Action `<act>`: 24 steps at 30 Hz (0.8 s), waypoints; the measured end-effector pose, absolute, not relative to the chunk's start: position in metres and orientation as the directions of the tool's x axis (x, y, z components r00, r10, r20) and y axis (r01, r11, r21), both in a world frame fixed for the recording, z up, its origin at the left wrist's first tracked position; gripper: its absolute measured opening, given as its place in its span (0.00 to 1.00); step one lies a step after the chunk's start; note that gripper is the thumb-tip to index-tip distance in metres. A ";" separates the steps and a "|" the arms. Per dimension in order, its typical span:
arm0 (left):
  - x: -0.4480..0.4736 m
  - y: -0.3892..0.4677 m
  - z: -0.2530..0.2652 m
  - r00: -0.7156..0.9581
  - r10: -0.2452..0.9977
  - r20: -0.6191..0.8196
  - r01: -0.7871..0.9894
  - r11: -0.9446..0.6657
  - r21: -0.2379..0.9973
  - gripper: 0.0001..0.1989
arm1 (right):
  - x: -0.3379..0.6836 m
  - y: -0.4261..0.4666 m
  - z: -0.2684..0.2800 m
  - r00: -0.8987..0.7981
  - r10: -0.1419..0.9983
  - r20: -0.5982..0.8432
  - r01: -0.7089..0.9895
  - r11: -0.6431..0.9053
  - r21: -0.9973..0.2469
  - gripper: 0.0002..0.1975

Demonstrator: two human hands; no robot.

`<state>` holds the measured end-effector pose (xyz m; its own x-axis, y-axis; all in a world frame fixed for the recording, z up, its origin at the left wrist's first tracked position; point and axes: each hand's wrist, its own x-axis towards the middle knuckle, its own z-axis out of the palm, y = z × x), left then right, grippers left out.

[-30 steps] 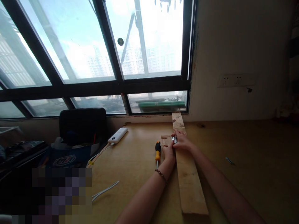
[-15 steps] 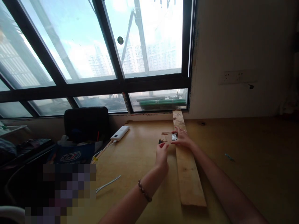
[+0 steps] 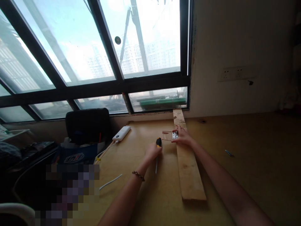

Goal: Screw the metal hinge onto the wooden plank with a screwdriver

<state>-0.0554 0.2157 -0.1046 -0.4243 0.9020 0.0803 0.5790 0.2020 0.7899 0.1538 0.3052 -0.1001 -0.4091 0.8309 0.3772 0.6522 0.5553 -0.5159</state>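
A screwdriver (image 3: 158, 142) with a black and yellow handle is held in my left hand (image 3: 153, 151), its thin metal shaft pointing back toward me. My right hand (image 3: 184, 137) rests on a long wooden plank (image 3: 190, 171), thumb and fingers closed around a silver hinge (image 3: 174, 135). From the hinge a small, thin wooden piece (image 3: 167, 135) reaches left past the plank's edge. Left of the plank, my left hand is apart from the hinge. Whether screws sit in the hinge is too small to tell.
A small metal item, perhaps a screw (image 3: 229, 153), lies right of the plank on the wooden table (image 3: 254, 175). On the left are a white power bank (image 3: 121, 134) with a cable and a loose white cable end (image 3: 111, 181). A black chair (image 3: 87, 124) stands beyond.
My left hand has moved left and toward me, away from the hinge, and the screwdriver's handle and shaft now show. My right hand keeps its hold at the hinge.
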 end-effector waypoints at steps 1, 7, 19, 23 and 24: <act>-0.063 0.219 -0.096 -0.438 0.895 0.086 0.575 0.205 0.792 0.16 | 0.154 0.305 -0.099 -0.412 0.832 0.372 0.654 0.554 -0.515 0.39; -0.084 0.232 -0.015 -0.427 0.894 0.137 0.333 0.015 0.943 0.12 | 0.154 0.303 -0.096 -0.414 0.832 0.370 0.645 0.555 -0.525 0.41; -0.006 0.265 0.027 -0.327 0.914 0.239 -0.278 -0.335 0.900 0.06 | 0.153 0.302 -0.094 -0.429 0.825 0.368 0.651 0.564 -0.507 0.46; -0.001 0.271 0.014 -0.255 0.953 0.161 -0.422 -0.259 0.869 0.07 | 0.153 0.303 -0.094 -0.423 0.835 0.353 0.657 0.550 -0.515 0.51; -0.001 0.271 0.013 -0.246 0.957 0.155 -0.440 -0.252 0.862 0.08 | 0.153 0.303 -0.095 -0.420 0.836 0.352 0.657 0.548 -0.518 0.53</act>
<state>-0.0013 0.2714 0.0129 -0.2456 0.9569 0.1548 -0.4396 -0.2523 0.8620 0.1535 0.3033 -0.0948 -0.4204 0.8365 0.3516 0.6570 0.5479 -0.5179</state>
